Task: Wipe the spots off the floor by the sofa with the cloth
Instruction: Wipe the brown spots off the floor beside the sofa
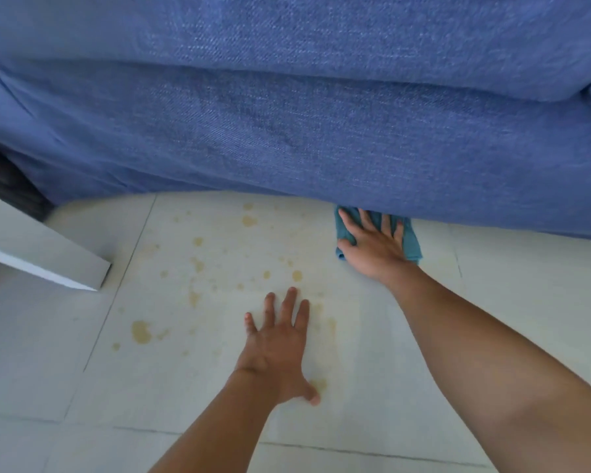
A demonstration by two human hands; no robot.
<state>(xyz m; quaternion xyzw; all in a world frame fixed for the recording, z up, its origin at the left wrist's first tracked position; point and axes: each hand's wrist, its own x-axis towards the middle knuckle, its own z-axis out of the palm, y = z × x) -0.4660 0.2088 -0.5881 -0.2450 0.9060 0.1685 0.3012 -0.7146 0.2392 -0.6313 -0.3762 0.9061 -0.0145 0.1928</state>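
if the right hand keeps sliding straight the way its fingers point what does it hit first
Most likely the sofa: the right hand, flat on the cloth, already has its fingertips at the sofa's lower edge. Whether they would slip under it cannot be told.

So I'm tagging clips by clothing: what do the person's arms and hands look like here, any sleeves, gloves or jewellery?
Both forearms are bare right down to the bottom edge of the picture, so no sleeves show. The left hand and the right hand are ungloved, with no visible rings, watch or wristbands. Fingernails are short and look unpainted. No markings or bandages are visible.
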